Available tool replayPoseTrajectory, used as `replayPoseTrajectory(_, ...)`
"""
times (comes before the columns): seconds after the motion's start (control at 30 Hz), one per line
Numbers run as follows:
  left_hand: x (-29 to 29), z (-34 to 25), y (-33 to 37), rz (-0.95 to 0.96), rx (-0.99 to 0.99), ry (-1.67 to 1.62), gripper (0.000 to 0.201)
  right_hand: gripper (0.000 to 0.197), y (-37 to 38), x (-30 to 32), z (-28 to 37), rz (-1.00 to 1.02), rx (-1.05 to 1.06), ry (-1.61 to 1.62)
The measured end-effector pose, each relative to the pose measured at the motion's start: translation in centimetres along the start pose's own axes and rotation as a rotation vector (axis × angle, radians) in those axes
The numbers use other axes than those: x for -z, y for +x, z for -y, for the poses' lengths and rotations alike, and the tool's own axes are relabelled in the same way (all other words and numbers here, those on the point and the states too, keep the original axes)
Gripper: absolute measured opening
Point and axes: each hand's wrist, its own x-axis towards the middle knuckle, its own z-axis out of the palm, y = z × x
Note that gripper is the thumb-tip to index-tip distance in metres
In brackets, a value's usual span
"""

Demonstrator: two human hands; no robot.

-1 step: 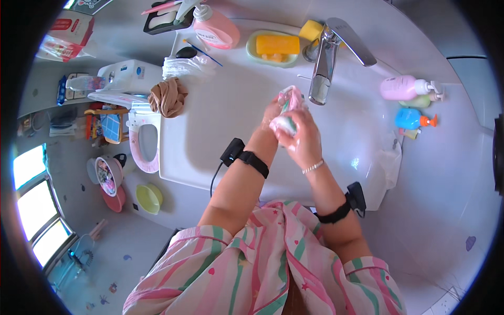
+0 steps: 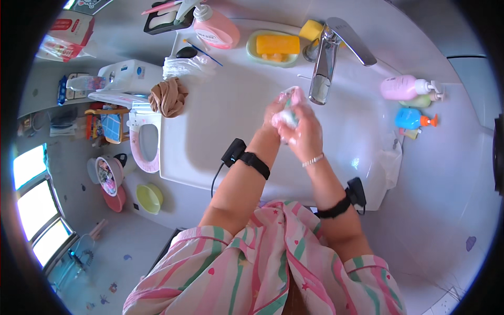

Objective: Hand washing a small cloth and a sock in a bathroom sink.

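Over the white sink basin (image 2: 220,126), both hands are closed on a small wet cloth (image 2: 287,118) in pink, white and green, with what looks like suds on it. My left hand (image 2: 271,116) grips it from the left, its fingers partly hidden behind the cloth. My right hand (image 2: 306,126) presses against the cloth from the right, thumb across its lower part. A pink end of the cloth sticks out above the hands, just left of the chrome faucet (image 2: 323,71). The cloth's exact kind cannot be made out.
Along the sink's back edge stand a pink pump bottle (image 2: 216,29), a dish with an orange soap bar (image 2: 278,45) and a yellow sponge (image 2: 312,30). A brown cloth (image 2: 168,97) hangs at the left edge. Pink (image 2: 401,87) and blue (image 2: 408,119) pump bottles are at the right.
My right hand has shifted slightly up and closer to my left. The cloth is more bunched between them, its lower part pushed up.
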Motion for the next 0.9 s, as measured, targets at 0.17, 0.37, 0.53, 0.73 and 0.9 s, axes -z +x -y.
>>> replayPoseTrajectory(0.17, -6.9, 2.8, -3.1, -0.280, 0.045, 0.137, 0.044, 0.030, 4.3, 0.0, -10.4, -0.076, -0.395, -0.069)
replayPoseTrajectory(0.37, -3.5, -5.0, -3.7, -0.260, -0.117, 0.477, 0.049, 0.034, 1.9, 5.1, -8.2, 0.229, -0.815, 0.931)
replayPoseTrajectory(0.53, -6.6, -3.6, -4.1, -0.308, 0.017, 0.339, 0.040, 0.033, 1.5, 5.2, -6.6, -0.003, -0.705, 1.153)
replayPoseTrajectory(0.73, -3.5, -2.6, -1.1, 0.055, 0.270, 0.099, 0.042, 0.025, -1.8, 1.6, 0.4, 0.258, -0.194, 0.660)
replayPoseTrajectory(0.9, -4.2, 0.8, -1.1, -0.049, 0.016, 0.185, 0.032, 0.023, -0.2, 0.3, -0.3, 0.034, -0.176, 0.053)
